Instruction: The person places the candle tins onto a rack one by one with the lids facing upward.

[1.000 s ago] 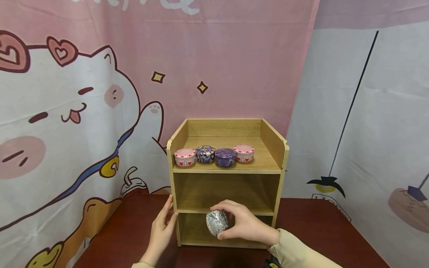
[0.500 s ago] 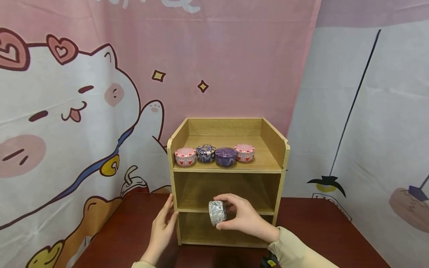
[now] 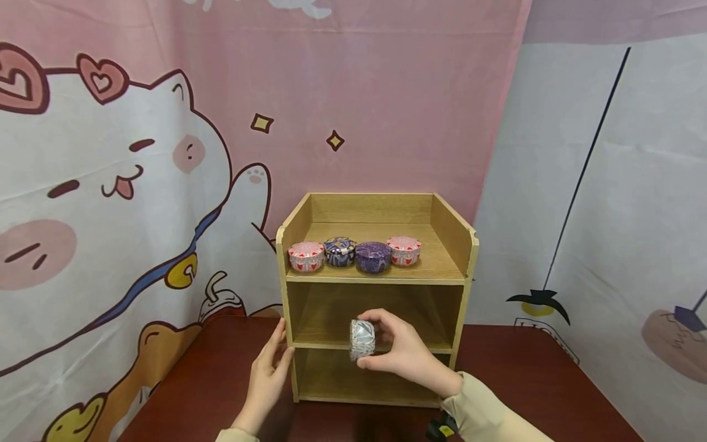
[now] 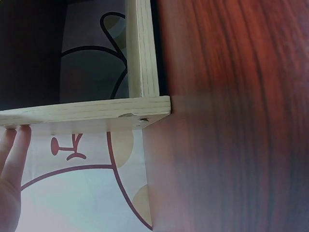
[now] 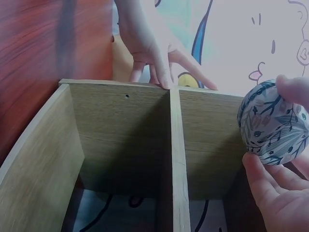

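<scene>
In front of the middle shelf, my right hand (image 3: 400, 350) pinches a small round tin (image 3: 362, 339) between thumb and fingers. The tin is tilted on its side, and the right wrist view shows a leafy blue-grey pattern on the tin (image 5: 274, 123). My left hand (image 3: 266, 374) rests its fingertips against the left side panel of the wooden shelf unit (image 3: 375, 281); its fingers are nearly straight. In the left wrist view only part of the left hand (image 4: 12, 179) shows, touching the panel.
On the top shelf stand a pink tin (image 3: 306, 258), a dark blue patterned tin (image 3: 339, 252), a purple tin (image 3: 373, 258) and another pink tin (image 3: 405, 251). The unit stands on a dark red table (image 3: 210, 374). A printed cloth (image 3: 386, 110) hangs behind it.
My right hand has risen with the tin from in front of the lower compartment to the middle one, turning it more on its side. The left hand stays at the panel.
</scene>
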Motion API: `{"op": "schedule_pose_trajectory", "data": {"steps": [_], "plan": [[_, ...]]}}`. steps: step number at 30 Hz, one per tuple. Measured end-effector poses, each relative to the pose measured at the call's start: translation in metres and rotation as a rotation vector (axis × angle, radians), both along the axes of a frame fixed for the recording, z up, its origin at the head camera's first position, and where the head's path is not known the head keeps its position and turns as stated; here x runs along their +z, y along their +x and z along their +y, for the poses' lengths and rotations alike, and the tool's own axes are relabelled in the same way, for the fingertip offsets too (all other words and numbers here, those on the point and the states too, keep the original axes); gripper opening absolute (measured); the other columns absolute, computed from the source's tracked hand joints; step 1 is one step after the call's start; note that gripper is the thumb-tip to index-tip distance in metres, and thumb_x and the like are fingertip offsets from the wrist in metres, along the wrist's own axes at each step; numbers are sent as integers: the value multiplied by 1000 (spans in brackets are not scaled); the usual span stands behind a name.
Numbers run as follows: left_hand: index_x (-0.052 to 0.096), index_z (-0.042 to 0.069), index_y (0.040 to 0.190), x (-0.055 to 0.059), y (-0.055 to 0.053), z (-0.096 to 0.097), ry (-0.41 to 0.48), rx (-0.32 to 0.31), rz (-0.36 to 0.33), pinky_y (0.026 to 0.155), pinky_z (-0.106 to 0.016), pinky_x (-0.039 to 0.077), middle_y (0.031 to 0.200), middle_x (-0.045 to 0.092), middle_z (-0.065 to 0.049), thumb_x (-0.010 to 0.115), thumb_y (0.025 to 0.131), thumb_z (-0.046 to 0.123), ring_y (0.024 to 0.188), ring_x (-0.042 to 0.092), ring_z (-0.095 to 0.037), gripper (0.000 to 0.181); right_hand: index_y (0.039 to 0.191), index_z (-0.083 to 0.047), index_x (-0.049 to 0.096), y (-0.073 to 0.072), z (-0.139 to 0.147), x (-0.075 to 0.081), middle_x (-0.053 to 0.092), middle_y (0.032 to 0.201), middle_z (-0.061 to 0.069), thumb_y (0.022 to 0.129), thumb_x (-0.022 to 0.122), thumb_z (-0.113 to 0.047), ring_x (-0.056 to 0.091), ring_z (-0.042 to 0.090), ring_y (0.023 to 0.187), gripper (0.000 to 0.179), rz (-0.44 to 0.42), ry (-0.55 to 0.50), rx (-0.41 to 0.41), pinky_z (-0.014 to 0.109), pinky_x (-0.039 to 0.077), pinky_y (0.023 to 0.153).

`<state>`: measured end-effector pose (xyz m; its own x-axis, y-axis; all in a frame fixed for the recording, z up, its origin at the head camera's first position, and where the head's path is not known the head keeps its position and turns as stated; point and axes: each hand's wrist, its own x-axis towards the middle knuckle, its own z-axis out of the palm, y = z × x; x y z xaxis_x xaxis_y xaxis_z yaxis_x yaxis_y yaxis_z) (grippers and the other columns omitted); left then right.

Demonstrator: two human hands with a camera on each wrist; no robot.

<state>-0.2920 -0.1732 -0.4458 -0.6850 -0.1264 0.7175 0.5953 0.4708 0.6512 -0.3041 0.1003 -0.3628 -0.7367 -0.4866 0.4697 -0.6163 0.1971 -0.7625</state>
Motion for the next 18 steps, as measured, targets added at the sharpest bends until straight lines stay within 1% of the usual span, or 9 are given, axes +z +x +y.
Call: {"op": "schedule_pose_trajectory", "data": {"steps": [4, 8, 11, 12, 15, 18], "plan": [[47, 3, 143, -1, -1, 0, 1, 2, -5, 67, -29, 59, 123, 62, -20, 65, 88, -8, 95, 65, -29, 59, 124, -12, 55, 2, 0, 3, 61, 114, 7, 71, 87, -11, 61, 20, 96, 62, -12, -36, 3, 31, 57, 80], [47, 5, 144, -15, -13, -4, 1, 17, -6, 66, -29, 59, 124, 62, -20, 66, 88, -8, 96, 64, -30, 61, 125, -11, 54, 3, 1, 6, 61, 117, 7, 71, 87, -11, 61, 19, 98, 64, -4, -51, -9, 31, 57, 81], [46, 10, 146, -27, -22, -8, 2, 29, -14, 65, -29, 58, 124, 62, -17, 67, 88, -5, 96, 64, -26, 63, 132, -12, 52, 2, 3, 7, 59, 121, 8, 72, 87, -10, 61, 20, 100, 69, 29, -58, -13, 32, 56, 82], [46, 12, 146, -29, -24, -9, 2, 29, -16, 65, -29, 58, 125, 62, -16, 67, 88, -4, 96, 64, -24, 64, 135, -13, 51, 2, 4, 7, 58, 123, 8, 72, 86, -11, 60, 20, 102, 71, 42, -58, -14, 32, 56, 83], [46, 17, 147, -33, -27, -12, -2, 21, -20, 67, -28, 58, 126, 62, -12, 67, 89, -1, 97, 63, -19, 64, 140, -18, 50, 2, 6, 7, 56, 126, 7, 73, 86, -12, 59, 21, 106, 76, 80, -62, -21, 32, 56, 86], [45, 18, 147, -34, -27, -13, -6, 14, -10, 69, -28, 58, 126, 62, -11, 68, 90, 1, 99, 63, -17, 64, 141, -22, 51, 3, 8, 7, 55, 128, 5, 74, 86, -11, 58, 21, 109, 76, 99, -68, -28, 31, 55, 88]]}}
